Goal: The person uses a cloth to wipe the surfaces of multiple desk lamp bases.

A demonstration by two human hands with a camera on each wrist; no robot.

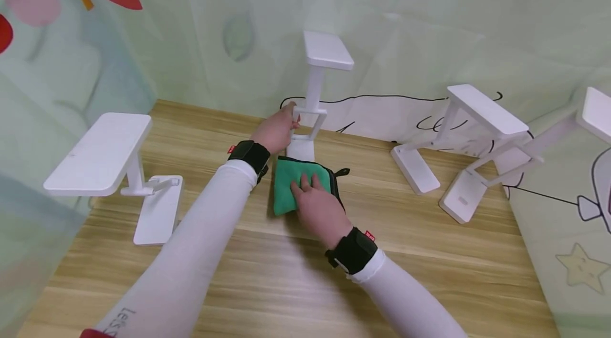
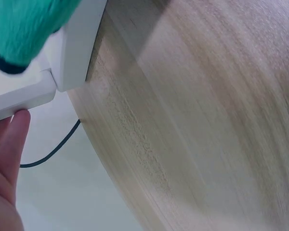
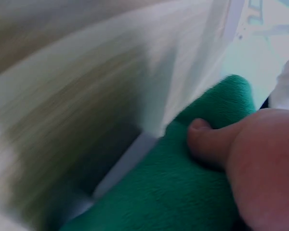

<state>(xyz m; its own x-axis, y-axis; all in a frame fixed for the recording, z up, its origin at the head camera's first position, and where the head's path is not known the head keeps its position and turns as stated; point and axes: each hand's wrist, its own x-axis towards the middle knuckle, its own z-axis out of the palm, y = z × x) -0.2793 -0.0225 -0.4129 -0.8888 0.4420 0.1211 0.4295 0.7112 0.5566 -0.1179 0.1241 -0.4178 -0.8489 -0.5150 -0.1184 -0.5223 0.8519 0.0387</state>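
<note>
A white folding desk lamp (image 1: 328, 50) stands upright by the back wall. My left hand (image 1: 277, 130) grips its lower hinged arm; in the left wrist view, fingers (image 2: 14, 139) touch the edge of that white arm. A green cloth (image 1: 285, 184) with dark edging and a small loop lies over the front of the lamp's base (image 1: 300, 149). My right hand (image 1: 322, 210) presses on the cloth from above with its fingers spread. In the right wrist view, a digit rests on the cloth (image 3: 168, 187), with a pale base edge below it. The cloth hides part of the base.
Another white desk lamp (image 1: 100, 152) stands at the left. Two more, one lamp (image 1: 487, 110) and a second lamp (image 1: 463, 197), stand close together at the right. A printed curtain (image 1: 391, 19) borders the wooden tabletop (image 1: 420, 274) behind and at the sides.
</note>
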